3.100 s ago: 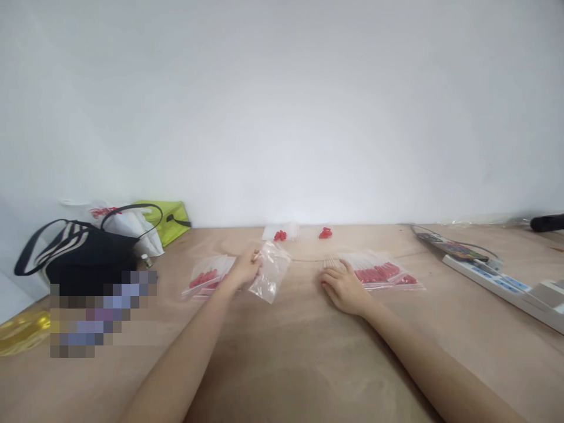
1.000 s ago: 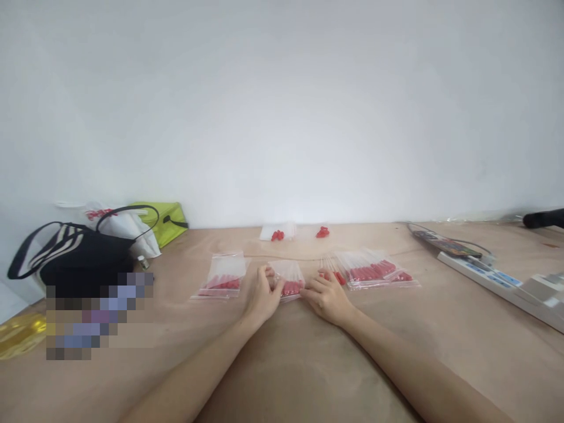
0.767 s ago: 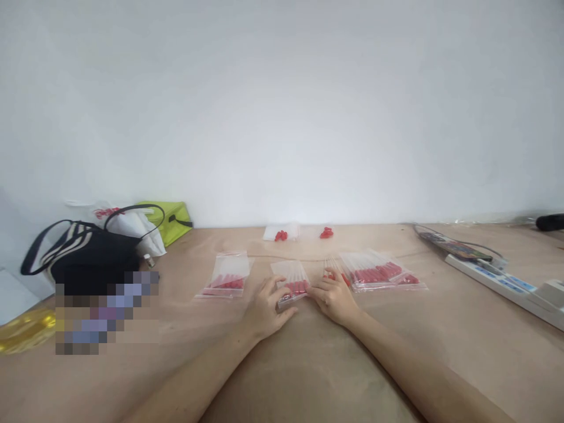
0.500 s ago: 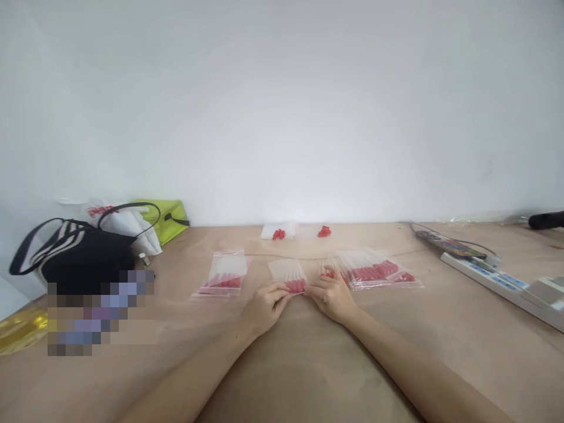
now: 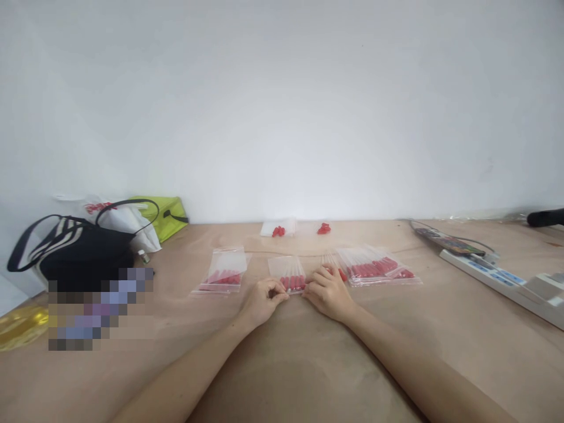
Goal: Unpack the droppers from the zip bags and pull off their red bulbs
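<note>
Between my hands lies a small clear zip bag [image 5: 273, 264] holding several thin pale sticks with red handles [image 5: 297, 283], the handles toward me. My left hand [image 5: 259, 302] pinches the bag's near edge at its left part, thumb and forefinger close together. My right hand [image 5: 328, 292] has its fingers closed at the bag's near right corner; the fingertips are partly hidden. Just beyond the right hand lie loose red-handled sticks [image 5: 342, 274], partly covered by it. Farther right is a pile of filled zip bags [image 5: 374, 270]; to the left are more filled bags [image 5: 227, 270].
Toward the wall lie a stack of bags [image 5: 268, 228] and two small heaps of red pieces, one of them the right heap [image 5: 324, 228]. A black bag [image 5: 83, 252] and a green bag [image 5: 171, 214] stand left. At right is a power strip [image 5: 497, 285] with a phone [image 5: 449, 242].
My left hand has drawn slightly left and back from over the bag, uncovering more red handles. My right hand has shifted only a little at the right corner.
</note>
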{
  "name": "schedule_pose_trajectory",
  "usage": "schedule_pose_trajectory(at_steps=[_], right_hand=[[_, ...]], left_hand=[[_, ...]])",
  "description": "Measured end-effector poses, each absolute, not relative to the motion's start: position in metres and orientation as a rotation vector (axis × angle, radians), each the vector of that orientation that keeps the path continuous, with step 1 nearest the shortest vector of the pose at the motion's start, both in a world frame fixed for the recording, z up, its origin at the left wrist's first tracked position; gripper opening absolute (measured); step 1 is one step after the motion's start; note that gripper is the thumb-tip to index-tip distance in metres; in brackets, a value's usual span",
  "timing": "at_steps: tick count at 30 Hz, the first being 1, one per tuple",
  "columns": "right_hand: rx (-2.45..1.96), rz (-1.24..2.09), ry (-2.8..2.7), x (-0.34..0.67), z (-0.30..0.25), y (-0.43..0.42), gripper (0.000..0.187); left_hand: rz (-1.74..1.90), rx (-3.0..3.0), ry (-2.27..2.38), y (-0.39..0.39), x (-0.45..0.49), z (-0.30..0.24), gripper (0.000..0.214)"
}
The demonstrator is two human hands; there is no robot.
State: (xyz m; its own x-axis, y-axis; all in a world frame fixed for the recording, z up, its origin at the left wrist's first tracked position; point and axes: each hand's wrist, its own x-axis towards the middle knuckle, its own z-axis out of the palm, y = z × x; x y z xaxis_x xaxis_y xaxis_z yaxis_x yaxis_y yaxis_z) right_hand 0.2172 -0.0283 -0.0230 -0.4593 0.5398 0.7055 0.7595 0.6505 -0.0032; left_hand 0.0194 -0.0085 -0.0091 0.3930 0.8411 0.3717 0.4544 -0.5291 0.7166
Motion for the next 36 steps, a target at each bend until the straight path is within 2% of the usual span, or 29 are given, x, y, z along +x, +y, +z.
schedule_pose_trajectory(at_steps=[17, 26, 36], right_hand=[[-0.95, -0.495, -2.167, 0.215, -0.023, -0.029, 0.014], [-0.92, -0.479, -2.143, 0.214, -0.024, -0.024, 0.017], [-0.876, -0.484, -2.178, 0.212, -0.027, -0.024, 0.017]], left_hand=[[1.031, 2.08, 1.175, -0.004, 0.016, -0.016, 0.012], [0.998, 2.241, 1.192, -0.012, 0.021, -0.007, 0.014], [0.993, 2.361, 1.004, -0.01, 0.035, -0.013, 0.013]])
